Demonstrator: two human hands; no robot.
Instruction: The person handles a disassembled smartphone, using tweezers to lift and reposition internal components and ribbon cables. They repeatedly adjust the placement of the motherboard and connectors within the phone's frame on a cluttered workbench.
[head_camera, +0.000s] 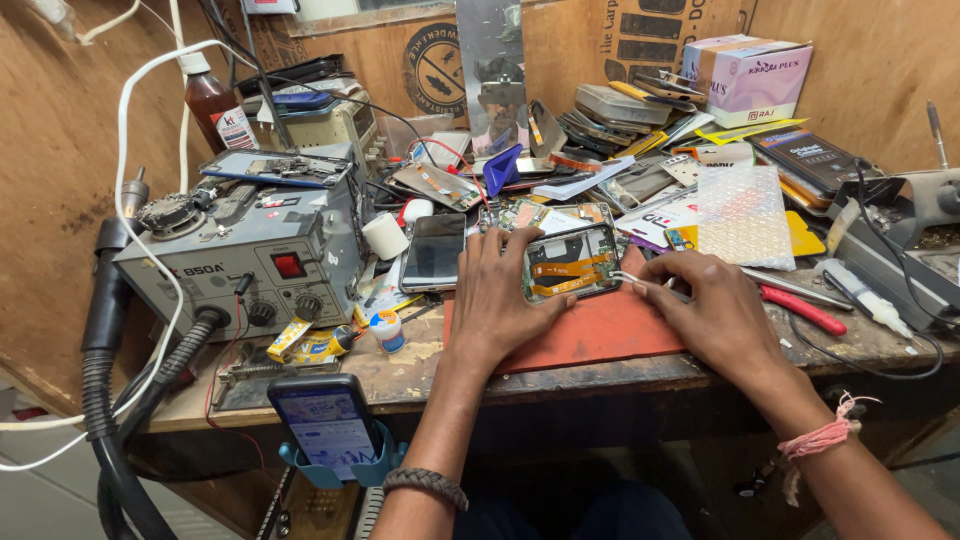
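An opened phone (570, 262) with orange flex cables showing lies on a red mat (600, 330) at the middle of the bench. My left hand (498, 292) grips the phone's left edge and holds it down. My right hand (706, 305) rests on the mat to the phone's right, pinching a thin white tool (627, 279) whose tip touches the phone's right edge. A braided band sits on my left wrist, and a pink thread on my right.
A grey hot-air station (250, 250) with a black hose stands at left. A dark phone (434, 250) lies beside the mat, another lit phone (325, 425) sits in a blue holder at the bench front. Red-handled pliers (805, 310), bubble wrap (742, 215) and piled phone parts fill the right and back.
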